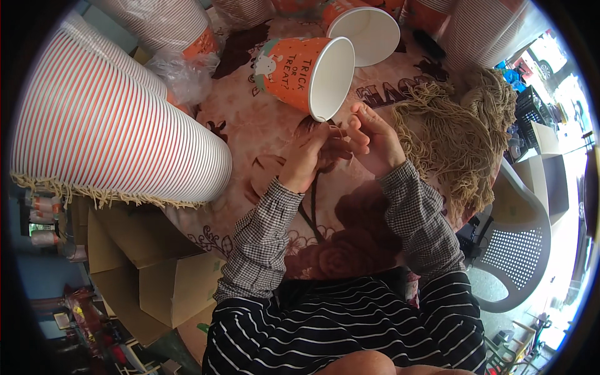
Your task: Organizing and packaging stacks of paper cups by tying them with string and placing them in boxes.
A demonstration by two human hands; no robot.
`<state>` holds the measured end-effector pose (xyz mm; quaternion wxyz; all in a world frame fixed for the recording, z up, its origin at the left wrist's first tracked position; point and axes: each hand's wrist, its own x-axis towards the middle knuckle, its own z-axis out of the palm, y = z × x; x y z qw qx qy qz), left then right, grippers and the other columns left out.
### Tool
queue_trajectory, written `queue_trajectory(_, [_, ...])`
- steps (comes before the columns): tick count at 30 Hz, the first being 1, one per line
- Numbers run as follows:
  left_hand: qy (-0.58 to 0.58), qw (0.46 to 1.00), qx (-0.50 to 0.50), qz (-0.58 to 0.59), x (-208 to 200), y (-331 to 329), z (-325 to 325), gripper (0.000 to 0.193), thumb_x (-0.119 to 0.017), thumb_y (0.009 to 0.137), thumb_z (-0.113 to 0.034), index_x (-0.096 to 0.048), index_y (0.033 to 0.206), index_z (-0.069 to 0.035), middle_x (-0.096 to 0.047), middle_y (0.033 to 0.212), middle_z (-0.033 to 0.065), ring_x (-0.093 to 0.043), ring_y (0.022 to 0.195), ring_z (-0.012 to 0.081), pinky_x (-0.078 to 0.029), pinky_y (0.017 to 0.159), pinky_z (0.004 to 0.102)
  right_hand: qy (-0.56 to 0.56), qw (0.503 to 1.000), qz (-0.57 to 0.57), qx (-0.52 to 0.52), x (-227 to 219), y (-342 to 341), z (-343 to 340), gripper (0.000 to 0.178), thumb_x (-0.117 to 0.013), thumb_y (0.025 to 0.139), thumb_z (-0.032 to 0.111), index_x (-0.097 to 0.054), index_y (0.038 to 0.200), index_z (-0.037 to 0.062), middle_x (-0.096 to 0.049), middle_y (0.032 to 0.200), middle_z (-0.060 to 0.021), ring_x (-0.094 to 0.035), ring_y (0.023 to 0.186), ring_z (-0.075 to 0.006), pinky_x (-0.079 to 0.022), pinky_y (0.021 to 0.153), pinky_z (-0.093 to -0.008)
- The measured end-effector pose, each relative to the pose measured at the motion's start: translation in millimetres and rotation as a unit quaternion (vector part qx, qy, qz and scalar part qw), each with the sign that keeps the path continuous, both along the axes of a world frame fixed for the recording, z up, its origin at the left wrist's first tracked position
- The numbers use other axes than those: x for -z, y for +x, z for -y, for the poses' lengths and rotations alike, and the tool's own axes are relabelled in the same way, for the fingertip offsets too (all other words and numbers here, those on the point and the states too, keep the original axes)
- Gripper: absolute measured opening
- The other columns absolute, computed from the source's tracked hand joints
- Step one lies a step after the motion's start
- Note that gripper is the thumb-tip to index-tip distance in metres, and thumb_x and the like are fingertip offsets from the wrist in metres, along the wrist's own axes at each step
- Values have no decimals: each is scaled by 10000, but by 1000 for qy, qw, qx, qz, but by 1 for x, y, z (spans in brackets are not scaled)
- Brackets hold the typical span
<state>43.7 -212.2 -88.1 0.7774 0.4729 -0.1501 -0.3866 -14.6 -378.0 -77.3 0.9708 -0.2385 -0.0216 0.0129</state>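
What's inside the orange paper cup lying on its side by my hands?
The orange cup shows only a plain white inner wall; its bottom is out of sight. Both hands' fingers pinch thin string at its rim.

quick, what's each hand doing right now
Left hand: fingers pinched on a thin string at the orange paper cup's rim.
Right hand: fingers curled, pinching the same string.
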Motion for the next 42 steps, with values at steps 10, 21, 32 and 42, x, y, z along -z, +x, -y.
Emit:
queue_trajectory(10, [94,991,-93,35,-1,2,-2,269,-609,969,-258,-669,1060,-13,-623,847,-15,-566,752,57,-460,666,216,-20,1000,-8,3,5,1,11,189,-389,1048,177,-516,1138,70,-557,824,-2,-379,518,-62,-325,403,-189])
queue_trajectory(21, [51,988,-52,135,-23,-20,6,215,-552,994,-160,-602,1130,-1,-609,816,9,-565,605,61,-458,539,207,-79,997,9,-26,-22,-10,-4,245,-323,1055,138,-438,1253,49,-653,857,-127,-447,427,-115,-362,390,-227])
queue_trajectory(32, [216,907,-127,337,3,13,-10,233,-621,951,-208,-661,910,17,-645,736,34,-607,668,115,-475,606,265,-409,895,-152,89,-12,-2,38,228,-523,971,148,-533,1151,9,-672,822,-126,-550,508,-119,-420,445,-249])
queue_trajectory(42, [188,823,-156,513,-5,-2,-5,106,-657,856,-90,-648,920,-6,-672,843,143,-656,765,303,-511,675,364,-543,836,-15,82,-25,-10,-6,219,-601,967,166,-562,1080,-18,-649,854,-65,-631,613,-96,-483,483,-218])
